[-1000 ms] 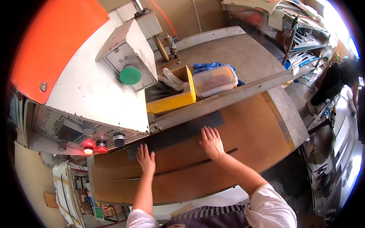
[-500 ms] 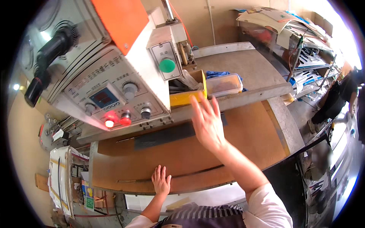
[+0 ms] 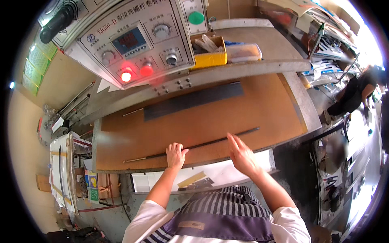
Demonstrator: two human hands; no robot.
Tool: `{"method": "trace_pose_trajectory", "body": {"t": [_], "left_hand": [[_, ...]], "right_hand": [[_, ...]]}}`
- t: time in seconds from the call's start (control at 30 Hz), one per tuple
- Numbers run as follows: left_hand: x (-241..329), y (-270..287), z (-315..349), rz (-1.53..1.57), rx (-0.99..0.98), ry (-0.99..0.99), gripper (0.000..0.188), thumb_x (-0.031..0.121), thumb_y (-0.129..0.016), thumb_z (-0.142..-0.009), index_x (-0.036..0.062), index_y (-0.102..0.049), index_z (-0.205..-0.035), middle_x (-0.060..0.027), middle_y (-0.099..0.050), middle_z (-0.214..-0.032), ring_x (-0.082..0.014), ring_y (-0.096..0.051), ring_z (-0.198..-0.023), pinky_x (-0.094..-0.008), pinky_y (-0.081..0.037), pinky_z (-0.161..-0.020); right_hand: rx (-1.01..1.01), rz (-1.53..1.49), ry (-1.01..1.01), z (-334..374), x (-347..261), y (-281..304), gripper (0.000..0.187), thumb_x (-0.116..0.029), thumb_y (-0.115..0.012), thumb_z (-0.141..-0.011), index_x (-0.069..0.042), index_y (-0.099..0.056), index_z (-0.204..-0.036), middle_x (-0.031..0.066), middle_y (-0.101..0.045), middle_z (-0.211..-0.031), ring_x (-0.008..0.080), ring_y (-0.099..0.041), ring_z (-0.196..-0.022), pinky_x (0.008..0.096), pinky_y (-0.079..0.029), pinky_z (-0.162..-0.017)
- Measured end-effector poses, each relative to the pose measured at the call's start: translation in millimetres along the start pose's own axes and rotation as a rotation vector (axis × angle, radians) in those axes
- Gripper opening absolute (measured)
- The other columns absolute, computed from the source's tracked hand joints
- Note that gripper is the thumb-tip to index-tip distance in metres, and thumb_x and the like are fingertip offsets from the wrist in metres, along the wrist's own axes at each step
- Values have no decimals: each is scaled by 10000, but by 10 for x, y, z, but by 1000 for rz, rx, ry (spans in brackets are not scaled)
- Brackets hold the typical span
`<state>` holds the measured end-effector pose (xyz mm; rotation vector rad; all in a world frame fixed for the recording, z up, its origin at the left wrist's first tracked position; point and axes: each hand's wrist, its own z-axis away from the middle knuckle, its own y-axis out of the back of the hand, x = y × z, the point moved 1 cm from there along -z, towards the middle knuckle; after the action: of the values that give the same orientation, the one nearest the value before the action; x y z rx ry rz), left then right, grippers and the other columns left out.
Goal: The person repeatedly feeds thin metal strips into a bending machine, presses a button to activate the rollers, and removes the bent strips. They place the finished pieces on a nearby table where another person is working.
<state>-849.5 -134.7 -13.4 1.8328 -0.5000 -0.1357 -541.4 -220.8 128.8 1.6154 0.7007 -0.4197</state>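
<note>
A long thin dark rod [image 3: 210, 142] with a tan metal-like left end lies slantwise on the brown board of a machine bed [image 3: 194, 120]. My left hand [image 3: 175, 156] rests over it left of the middle, fingers bent forward and thumb out to the side. My right hand [image 3: 242, 154] is by the rod's right part, its fingers stretched out and close together; whether they touch the rod is unclear. Farther back on the board lies a long dark grey strip [image 3: 190, 102], with another thin rod tip [image 3: 133, 112] sticking out at its left end.
A control box [image 3: 133, 44] with knobs and a lit red lamp overhangs the back left. A yellow bin [image 3: 210, 60] and a clear plastic box [image 3: 244, 52] stand behind the metal crossbar [image 3: 259, 68]. Loaded shelves [image 3: 330, 46] and another person [image 3: 356, 95] are at right.
My right hand has come down and back from near the yellow bin to the rod. My left hand stays at the rod, its fingers more bent. The view has shifted.
</note>
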Motion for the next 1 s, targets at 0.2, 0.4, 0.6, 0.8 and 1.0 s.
{"method": "trace_pose_trajectory", "body": {"t": [0.2,0.4,0.6,0.8,1.0], "left_hand": [[463,317,-123,468,-364,33,369,327,-534,-972,26,-674,-809,-165,-676,-763,-348,-658,-735,-454,-504,-658],[1721,905,-181,1177,-709,360,323,289,-593,-975,40,-624,-772,59,-475,-600,-27,-382,-487,-202,-267,-444],[3591,1692,-279,1747,-706,-162,424,403,-552,-987,81,-461,-727,26,-379,-611,-45,-318,-461,-195,-221,-382],[6042,1995,148,2203,-1073,-512,433,446,-528,-987,105,-429,-740,28,-326,-652,-63,-268,-503,-215,-236,-409],[7890,1778,934,1911,-1117,-723,689,626,-500,-922,31,-530,-1269,-64,-561,-1139,-175,-517,-1021,-303,-399,-848]], "right_hand": [[-220,13,-394,1750,385,-313,559,-148,-602,-880,-74,-421,-1404,180,-511,-1352,385,-591,-1098,458,-507,-906],[-55,-70,-597,2507,383,15,527,-196,-622,-887,-73,-470,-1377,177,-572,-1278,359,-605,-1089,434,-515,-897],[150,-109,-460,3137,662,478,555,-326,-606,-930,-47,-444,-1382,170,-561,-1279,351,-567,-1146,426,-506,-919],[630,-253,-473,4254,988,1080,721,-400,-645,-919,-78,-326,-1481,127,-553,-1303,264,-541,-1192,375,-468,-982],[1173,-833,-745,5564,1295,1225,228,-195,-625,-965,-4,-663,-1083,66,-686,-819,72,-541,-687,262,-473,-617]]}}
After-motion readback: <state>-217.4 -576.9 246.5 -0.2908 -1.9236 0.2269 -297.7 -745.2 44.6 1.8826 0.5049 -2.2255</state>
